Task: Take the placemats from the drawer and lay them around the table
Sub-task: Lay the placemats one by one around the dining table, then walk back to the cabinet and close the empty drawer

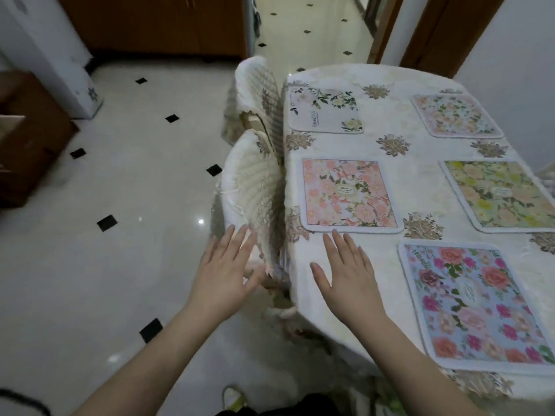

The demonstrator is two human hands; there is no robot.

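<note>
Landmark: the table, draped in a pale floral cloth; every place below is told from it.
Placemats: five lie flat on the table. A pink placemat sits by its left edge, a white placemat farther along that same edge, a pale pink placemat at the far right, a yellow-green placemat by the right edge, and a blue placemat nearest the person.
Left hand: fingers straight and spread, holding nothing, off the table's left edge and beside the nearer chair back.
Right hand: fingers straight and spread, empty, over the cloth, fingertips just short of the pink placemat's near border.
Chairs: two padded chairs are tucked against the table's left side.
Drawer: not in view.
Stage: probably close to done, with both hands empty.
Risk: the blue placemat lies askew and close to the table's near edge; a brushing sleeve could slide it off.
Risk: pressing on the cloth could drag it and shift the pink placemat.
Risk: the left hand could catch the chair's fringe.
</note>
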